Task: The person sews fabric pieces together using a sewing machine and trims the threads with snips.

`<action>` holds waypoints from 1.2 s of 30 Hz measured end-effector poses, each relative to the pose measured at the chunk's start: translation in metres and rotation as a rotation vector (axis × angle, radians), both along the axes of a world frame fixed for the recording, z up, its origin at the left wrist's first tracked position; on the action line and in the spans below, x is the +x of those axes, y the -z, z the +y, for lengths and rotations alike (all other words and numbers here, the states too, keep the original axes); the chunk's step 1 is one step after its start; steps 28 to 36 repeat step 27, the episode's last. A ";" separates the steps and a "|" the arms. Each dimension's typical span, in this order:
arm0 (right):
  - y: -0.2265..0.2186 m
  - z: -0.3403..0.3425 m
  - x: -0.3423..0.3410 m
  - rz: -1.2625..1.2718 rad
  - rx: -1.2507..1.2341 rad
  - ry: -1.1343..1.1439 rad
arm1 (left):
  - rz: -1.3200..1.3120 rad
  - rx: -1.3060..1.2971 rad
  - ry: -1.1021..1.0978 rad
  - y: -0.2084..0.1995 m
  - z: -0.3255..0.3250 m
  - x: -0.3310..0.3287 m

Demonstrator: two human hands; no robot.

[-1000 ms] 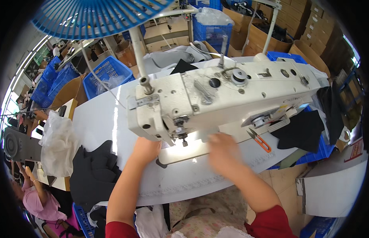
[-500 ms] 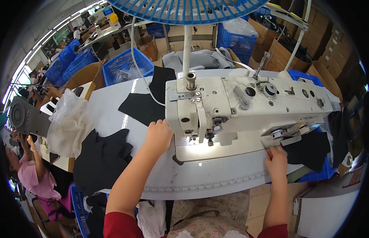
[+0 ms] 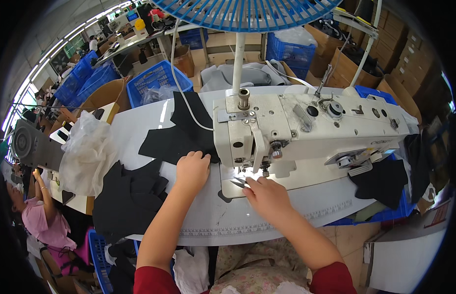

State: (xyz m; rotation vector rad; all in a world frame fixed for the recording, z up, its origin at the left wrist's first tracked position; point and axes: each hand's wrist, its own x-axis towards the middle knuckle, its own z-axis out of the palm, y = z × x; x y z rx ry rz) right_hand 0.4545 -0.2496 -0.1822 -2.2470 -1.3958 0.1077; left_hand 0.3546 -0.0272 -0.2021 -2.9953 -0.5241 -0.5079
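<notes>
A white sewing machine (image 3: pixel 306 117) stands across the table. My left hand (image 3: pixel 193 171) is left of its needle area, fingers bent over the near edge of a black fabric piece (image 3: pixel 176 139); its fingertips are partly hidden. That fabric lies flat on the far left of the machine head, one end running beneath it. Just in front of the lit needle area, my right hand (image 3: pixel 269 196) is closed around small thread snips (image 3: pixel 239 182), their dark blades pointing left.
A pile of black cut pieces (image 3: pixel 127 196) lies left of my forearm, beside a clear plastic bag (image 3: pixel 86 154). More black fabric (image 3: pixel 380 181) hangs at the right. A blue fan guard (image 3: pixel 247 12) looms overhead. Blue crates (image 3: pixel 157 83) stand behind the table. Another person (image 3: pixel 44 215) sits at left.
My right hand has swung left from the machine's right end to the needle area, the snips now showing. The black fabric has shifted slightly left and nearer, under my left hand.
</notes>
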 end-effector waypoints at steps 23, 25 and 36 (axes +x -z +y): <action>0.020 0.067 -0.011 -0.110 -0.082 0.144 | -0.180 0.047 0.067 0.000 -0.010 -0.004; 0.022 0.069 -0.011 -0.116 -0.098 0.164 | -0.173 0.046 0.065 -0.001 -0.011 -0.005; 0.021 0.069 -0.012 -0.119 -0.097 0.169 | -0.126 0.004 0.030 -0.002 -0.012 -0.006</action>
